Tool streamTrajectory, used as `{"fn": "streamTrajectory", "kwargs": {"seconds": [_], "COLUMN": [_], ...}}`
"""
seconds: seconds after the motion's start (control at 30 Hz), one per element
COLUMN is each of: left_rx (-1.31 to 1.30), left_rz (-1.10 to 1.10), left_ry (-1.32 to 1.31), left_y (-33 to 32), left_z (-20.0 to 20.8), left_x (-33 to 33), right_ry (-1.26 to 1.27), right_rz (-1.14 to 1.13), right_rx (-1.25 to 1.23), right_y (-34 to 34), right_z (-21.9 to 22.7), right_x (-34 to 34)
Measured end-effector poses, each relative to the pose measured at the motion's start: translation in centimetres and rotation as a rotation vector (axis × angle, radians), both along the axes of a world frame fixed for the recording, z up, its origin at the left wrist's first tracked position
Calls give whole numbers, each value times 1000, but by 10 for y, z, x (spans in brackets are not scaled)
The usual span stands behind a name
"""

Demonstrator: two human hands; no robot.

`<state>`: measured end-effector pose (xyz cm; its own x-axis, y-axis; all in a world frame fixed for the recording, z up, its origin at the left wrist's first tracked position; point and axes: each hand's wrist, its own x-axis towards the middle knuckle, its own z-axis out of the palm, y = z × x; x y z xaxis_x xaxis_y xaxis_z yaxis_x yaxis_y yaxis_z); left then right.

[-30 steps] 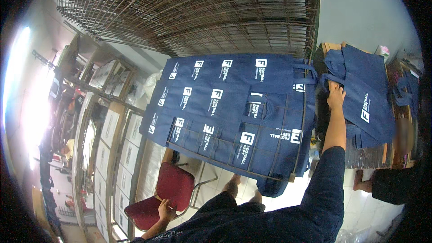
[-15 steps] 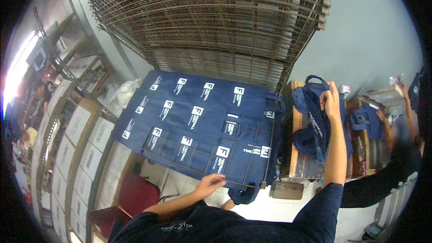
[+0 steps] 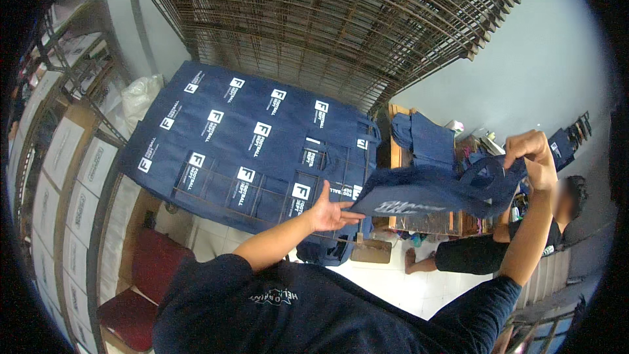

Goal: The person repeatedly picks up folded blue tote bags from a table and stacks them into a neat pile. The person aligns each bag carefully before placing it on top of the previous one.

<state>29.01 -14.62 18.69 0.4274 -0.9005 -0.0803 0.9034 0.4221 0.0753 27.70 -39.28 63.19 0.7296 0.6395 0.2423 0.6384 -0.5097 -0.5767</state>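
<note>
A navy cloth tote bag (image 3: 419, 196) with white lettering stretches sideways in front of me. My right hand (image 3: 532, 157) is raised at the right, closed on the bag's handle end. Close to the bag's other end is my left hand (image 3: 332, 213), thumb up and fingers stretched out; whether its fingertips touch the cloth I cannot tell. Below and left of it, navy bags (image 3: 226, 137) with white prints lie flat in overlapping rows. Part of a wire rack (image 3: 275, 198) shows along the near side of these rows.
Stacked wire racks (image 3: 314, 19) rise behind the bags. A wooden table (image 3: 426, 224) with more navy cloth (image 3: 429, 141) stands right, beside a person in black (image 3: 472, 254). At left are a red chair (image 3: 157, 262), boxed shelves (image 3: 72, 157) and a clear plastic bag (image 3: 139, 97).
My right hand has lifted the tote bag off the pile at the wooden table, bringing it up and across. My left hand has moved up toward the bag, its fingers spreading. The view has shifted right.
</note>
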Motion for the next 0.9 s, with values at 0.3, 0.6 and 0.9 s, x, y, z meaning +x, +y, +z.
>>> {"fn": "streamTrajectory", "kwargs": {"seconds": [0.3, 0.6, 0.9], "left_rx": [449, 909, 1632], "left_rz": [366, 900, 966], "left_ry": [-93, -354, -588], "left_y": [32, 159, 172], "left_z": [-23, -13, -86], "left_x": [-12, 16, 60], "right_ry": [379, 323, -80], "right_rz": [-300, -540, -725], "right_rx": [170, -224, -290], "right_y": [49, 4, -8], "right_z": [-1, -115, -327], "right_x": [-22, 59, 180]}}
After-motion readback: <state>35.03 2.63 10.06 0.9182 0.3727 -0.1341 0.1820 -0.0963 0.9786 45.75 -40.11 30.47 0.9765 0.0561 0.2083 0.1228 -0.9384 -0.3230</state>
